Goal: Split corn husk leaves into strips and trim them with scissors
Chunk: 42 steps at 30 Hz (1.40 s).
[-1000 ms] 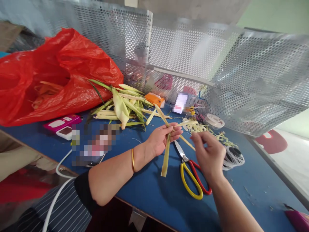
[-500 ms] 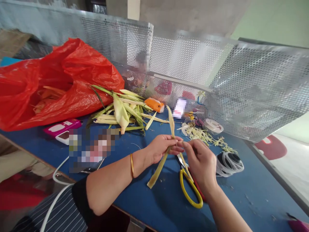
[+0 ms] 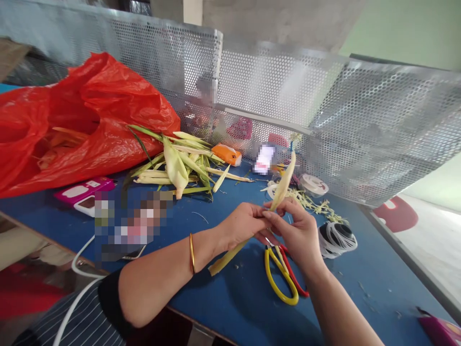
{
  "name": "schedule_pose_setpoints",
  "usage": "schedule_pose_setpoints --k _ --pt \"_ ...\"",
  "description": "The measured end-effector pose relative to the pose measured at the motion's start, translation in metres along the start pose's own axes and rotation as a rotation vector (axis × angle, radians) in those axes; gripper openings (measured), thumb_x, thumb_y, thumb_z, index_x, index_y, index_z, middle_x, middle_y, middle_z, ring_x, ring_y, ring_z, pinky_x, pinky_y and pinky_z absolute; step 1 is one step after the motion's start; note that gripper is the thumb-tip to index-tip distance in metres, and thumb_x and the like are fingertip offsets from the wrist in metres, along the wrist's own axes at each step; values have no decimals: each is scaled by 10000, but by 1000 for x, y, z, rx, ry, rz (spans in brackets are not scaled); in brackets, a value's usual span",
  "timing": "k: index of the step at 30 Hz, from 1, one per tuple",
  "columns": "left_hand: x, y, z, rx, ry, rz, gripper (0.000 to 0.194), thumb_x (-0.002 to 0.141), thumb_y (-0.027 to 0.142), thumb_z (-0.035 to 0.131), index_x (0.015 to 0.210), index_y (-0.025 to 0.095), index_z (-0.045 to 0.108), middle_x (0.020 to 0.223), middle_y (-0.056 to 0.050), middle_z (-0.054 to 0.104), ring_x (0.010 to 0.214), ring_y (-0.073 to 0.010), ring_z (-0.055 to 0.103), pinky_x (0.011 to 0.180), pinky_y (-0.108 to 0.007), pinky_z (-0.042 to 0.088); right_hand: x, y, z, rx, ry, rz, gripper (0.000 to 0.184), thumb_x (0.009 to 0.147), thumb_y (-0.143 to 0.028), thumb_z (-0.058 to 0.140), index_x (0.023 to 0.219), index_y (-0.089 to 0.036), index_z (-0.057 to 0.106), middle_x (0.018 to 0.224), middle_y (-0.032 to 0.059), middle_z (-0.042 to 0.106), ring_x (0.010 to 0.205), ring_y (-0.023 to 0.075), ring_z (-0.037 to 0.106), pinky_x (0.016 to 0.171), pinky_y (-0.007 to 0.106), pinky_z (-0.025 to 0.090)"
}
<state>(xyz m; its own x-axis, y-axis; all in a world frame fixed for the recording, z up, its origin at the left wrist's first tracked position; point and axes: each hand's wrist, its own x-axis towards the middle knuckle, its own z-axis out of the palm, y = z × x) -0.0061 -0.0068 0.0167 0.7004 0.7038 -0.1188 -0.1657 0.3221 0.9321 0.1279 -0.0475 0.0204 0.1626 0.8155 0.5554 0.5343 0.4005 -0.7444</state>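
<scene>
A long pale yellow-green corn husk strip (image 3: 283, 185) passes through both hands, its tip pointing up and away and its cut end hanging low to the left. My left hand (image 3: 248, 223) pinches it near the middle. Right beside it, my right hand (image 3: 293, 223) is closed on the same strip, thumb and fingers meeting the left fingertips. Under the hands lie scissors (image 3: 279, 283) with one yellow and one red handle loop; their blades are mostly hidden. Another thin husk piece lies over the scissors' handles.
A pile of husks (image 3: 178, 168) lies behind, beside a red plastic bag (image 3: 118, 110). Husk shreds (image 3: 313, 204), a tape roll (image 3: 313, 185) and a spool of white thread (image 3: 337, 239) are at the right. Phones and an orange tissue pack (image 3: 226, 154) lie about; a perforated metal screen (image 3: 266, 86) borders the table.
The upper part of the husk strip has swung to the right. My right hand has come up against the left and now grips the strip too. The view has shifted slightly.
</scene>
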Motion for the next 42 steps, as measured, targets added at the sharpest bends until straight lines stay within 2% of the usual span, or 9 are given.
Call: schedule_pose_setpoints --k 4,7,10,12,19,23,25,29,42 --pt "-2 1 -1 -65 20 -41 239 734 338 769 736 115 685 653 -38 678 555 -135 650 524 -229 468 -12 -14 -2 -34 52 -194 65 846 -204 657 784 -220 672 750 1 635 715 165 587 672 313 447" --pt "-1 9 -9 -168 127 -71 174 840 259 644 756 115 690 707 -52 697 556 -109 637 427 -185 361 -19 -19 -3 -244 73 -489 90 851 -133 652 855 -223 642 734 0 652 679 159 586 702 330 444" --pt "0 21 -21 -305 208 -123 244 925 261 528 833 109 694 810 -91 726 657 -116 683 390 -157 289 -23 -13 2 -542 -17 -822 142 860 -87 612 953 -193 620 747 20 684 662 163 594 754 354 434" --pt "0 28 -28 -385 228 -154 262 949 239 488 838 99 680 828 -101 727 695 -122 699 374 -144 284 -23 -3 9 -687 -113 -912 146 883 -73 561 988 -162 611 781 44 703 701 176 612 786 364 421" --pt "2 30 -37 -578 230 -126 277 977 171 417 860 61 643 795 -113 712 724 -141 710 609 -183 544 -19 19 26 -739 -254 -817 160 940 -110 454 968 -157 604 781 58 683 750 180 615 807 347 411" --pt "4 28 -39 -601 264 -100 233 964 173 448 878 71 639 781 -109 712 739 -153 715 619 -194 557 -20 14 21 -698 -334 -890 139 935 -208 519 1017 -146 613 739 44 663 697 186 594 829 386 416" --pt "4 27 -38 -595 273 -72 233 962 178 451 873 76 640 782 -110 713 736 -156 717 628 -202 563 -21 12 19 -714 -269 -923 147 924 -161 536 1043 -165 622 703 20 640 650 167 570 808 370 417" --pt "6 21 -34 -582 257 -95 258 970 204 445 856 77 639 795 -115 712 706 -145 711 634 -199 560 -23 9 23 -832 -239 -957 360 925 -41 433 1194 -193 618 862 56 675 810 189 612 865 369 411" --pt "9 8 -25 -503 249 -107 247 961 235 477 855 89 646 830 -120 711 701 -135 693 681 -212 548 -22 6 21 -779 -248 -977 219 918 -62 479 987 -177 652 848 58 699 838 197 628 877 377 408"
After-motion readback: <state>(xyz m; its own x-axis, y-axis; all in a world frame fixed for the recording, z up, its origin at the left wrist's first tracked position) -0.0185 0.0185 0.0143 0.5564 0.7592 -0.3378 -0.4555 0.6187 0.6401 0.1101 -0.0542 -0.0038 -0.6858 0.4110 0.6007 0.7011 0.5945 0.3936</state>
